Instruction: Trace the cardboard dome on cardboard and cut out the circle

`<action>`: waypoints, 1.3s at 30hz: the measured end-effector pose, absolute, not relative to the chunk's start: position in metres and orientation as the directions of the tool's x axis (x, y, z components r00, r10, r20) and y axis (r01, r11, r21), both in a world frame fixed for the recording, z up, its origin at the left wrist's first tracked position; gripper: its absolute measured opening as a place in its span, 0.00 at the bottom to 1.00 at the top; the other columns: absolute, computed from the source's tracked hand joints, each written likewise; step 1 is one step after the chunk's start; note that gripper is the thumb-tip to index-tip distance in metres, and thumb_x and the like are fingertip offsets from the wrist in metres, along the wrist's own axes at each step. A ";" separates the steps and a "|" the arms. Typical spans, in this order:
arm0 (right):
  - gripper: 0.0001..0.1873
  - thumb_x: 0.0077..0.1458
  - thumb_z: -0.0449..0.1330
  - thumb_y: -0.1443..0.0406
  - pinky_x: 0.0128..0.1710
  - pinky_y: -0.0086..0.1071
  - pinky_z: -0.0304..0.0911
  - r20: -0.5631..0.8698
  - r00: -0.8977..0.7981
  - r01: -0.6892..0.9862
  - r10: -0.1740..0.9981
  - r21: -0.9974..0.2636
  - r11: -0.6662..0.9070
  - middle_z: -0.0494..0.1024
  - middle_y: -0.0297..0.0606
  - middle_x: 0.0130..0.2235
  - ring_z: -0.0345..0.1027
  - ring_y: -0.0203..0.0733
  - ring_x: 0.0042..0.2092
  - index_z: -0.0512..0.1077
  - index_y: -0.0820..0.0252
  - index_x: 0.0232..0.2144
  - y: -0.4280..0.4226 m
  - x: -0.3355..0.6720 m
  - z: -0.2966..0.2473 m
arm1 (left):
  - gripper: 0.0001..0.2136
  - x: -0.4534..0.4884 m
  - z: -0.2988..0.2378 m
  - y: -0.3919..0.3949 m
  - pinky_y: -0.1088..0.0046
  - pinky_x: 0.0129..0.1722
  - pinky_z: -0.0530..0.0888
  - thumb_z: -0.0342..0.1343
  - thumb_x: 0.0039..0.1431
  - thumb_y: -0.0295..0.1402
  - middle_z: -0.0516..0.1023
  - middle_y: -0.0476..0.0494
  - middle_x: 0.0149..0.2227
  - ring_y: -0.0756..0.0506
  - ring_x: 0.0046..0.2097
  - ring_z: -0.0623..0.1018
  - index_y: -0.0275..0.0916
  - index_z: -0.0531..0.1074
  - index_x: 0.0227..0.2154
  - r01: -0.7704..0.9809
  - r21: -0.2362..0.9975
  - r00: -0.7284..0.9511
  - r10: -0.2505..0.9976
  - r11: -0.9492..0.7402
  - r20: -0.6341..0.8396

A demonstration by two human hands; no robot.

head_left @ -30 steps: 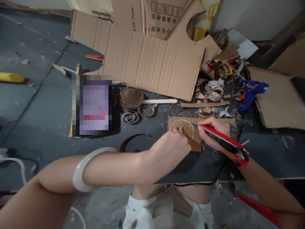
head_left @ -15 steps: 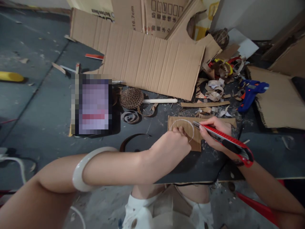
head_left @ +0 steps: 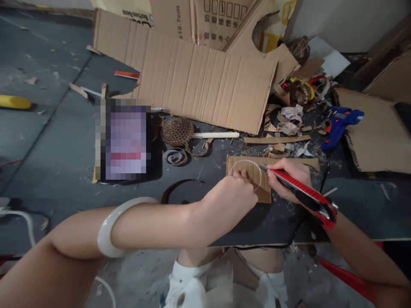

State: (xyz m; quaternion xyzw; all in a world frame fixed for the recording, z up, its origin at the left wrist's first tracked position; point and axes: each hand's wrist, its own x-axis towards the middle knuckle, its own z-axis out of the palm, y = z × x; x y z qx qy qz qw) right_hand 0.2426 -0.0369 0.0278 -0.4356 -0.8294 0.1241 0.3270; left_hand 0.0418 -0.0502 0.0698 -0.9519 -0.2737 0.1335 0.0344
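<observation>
The person's left hand (head_left: 229,201) bends over a small cardboard piece (head_left: 266,196) that lies flat near the table's front edge, its fingers curled and their tips resting on the card inside a drawn white circle (head_left: 261,175); whether they pinch anything underneath cannot be told. The right hand (head_left: 289,173) pinches a red utility knife (head_left: 302,190) near its front end, the handle slanting back over the wrist. The knife's tip sits at the circle's upper right side, though at this angle it is hard to say whether the blade enters the card. Beyond the small piece lie a cardboard strip (head_left: 278,140) and a white pen (head_left: 218,135), with a blue glue gun (head_left: 338,126) farther right.
</observation>
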 end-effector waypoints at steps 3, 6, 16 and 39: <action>0.09 0.53 0.57 0.72 0.22 0.30 0.64 0.437 -0.442 0.609 0.783 -0.495 0.620 0.74 0.31 0.25 0.67 0.35 0.22 0.66 0.52 0.34 -0.035 0.242 0.028 | 0.11 0.042 0.068 -0.051 0.74 0.28 0.69 0.56 0.57 0.22 0.80 0.31 0.45 0.45 0.37 0.79 0.31 0.78 0.42 0.522 -0.142 0.810 0.541 -0.841 -0.226; 0.10 0.52 0.58 0.73 0.24 0.30 0.64 0.436 -0.439 0.614 0.786 -0.493 0.617 0.74 0.31 0.25 0.68 0.34 0.23 0.65 0.53 0.34 -0.035 0.242 0.027 | 0.12 0.041 0.066 -0.052 0.74 0.28 0.70 0.56 0.56 0.22 0.80 0.30 0.46 0.44 0.37 0.80 0.31 0.78 0.42 0.518 -0.140 0.813 0.537 -0.844 -0.225; 0.05 0.54 0.59 0.69 0.22 0.30 0.62 0.454 -0.350 0.663 0.820 -0.499 0.559 0.75 0.32 0.24 0.67 0.35 0.21 0.68 0.54 0.33 -0.038 0.244 0.023 | 0.12 0.040 0.066 -0.052 0.73 0.30 0.71 0.55 0.57 0.21 0.81 0.31 0.43 0.44 0.38 0.80 0.31 0.78 0.43 0.514 -0.138 0.814 0.532 -0.847 -0.234; 0.04 0.53 0.60 0.68 0.20 0.29 0.60 0.443 -0.325 0.668 0.836 -0.518 0.534 0.71 0.28 0.20 0.62 0.32 0.18 0.68 0.54 0.32 -0.039 0.248 0.024 | 0.11 0.040 0.068 -0.052 0.73 0.29 0.71 0.55 0.56 0.22 0.79 0.30 0.46 0.43 0.38 0.80 0.32 0.78 0.41 0.521 -0.144 0.815 0.541 -0.841 -0.209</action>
